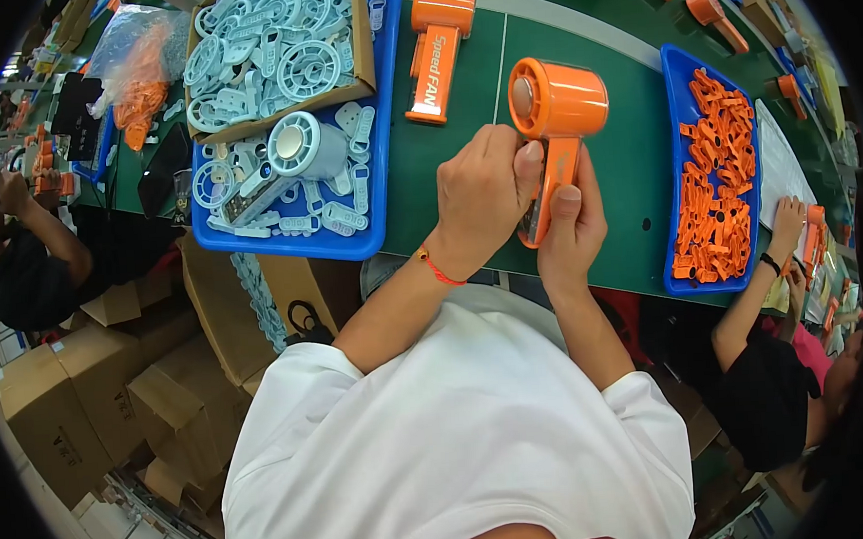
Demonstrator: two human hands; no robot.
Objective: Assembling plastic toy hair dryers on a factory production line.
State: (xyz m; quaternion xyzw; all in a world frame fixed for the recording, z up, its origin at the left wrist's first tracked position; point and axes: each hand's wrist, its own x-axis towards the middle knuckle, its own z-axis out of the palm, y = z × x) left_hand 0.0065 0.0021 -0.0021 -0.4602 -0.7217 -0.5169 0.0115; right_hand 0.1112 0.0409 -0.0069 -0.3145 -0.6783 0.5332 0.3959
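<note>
An orange handheld fan is held up over the green table in front of me, its round head at the top and its handle pointing down. My right hand wraps the handle from the right, thumb on its front. My left hand, with a red bracelet at the wrist, is curled closed against the handle's left side just under the head. Whatever its fingers pinch there, if anything, is hidden. A second orange handheld fan lies on the table farther off, left of the held one.
At left, a blue tray carries a cardboard box of light-blue plastic parts and a light-blue fan. A blue tray of small orange parts stands at right. Co-workers sit on both sides; cartons stand at lower left.
</note>
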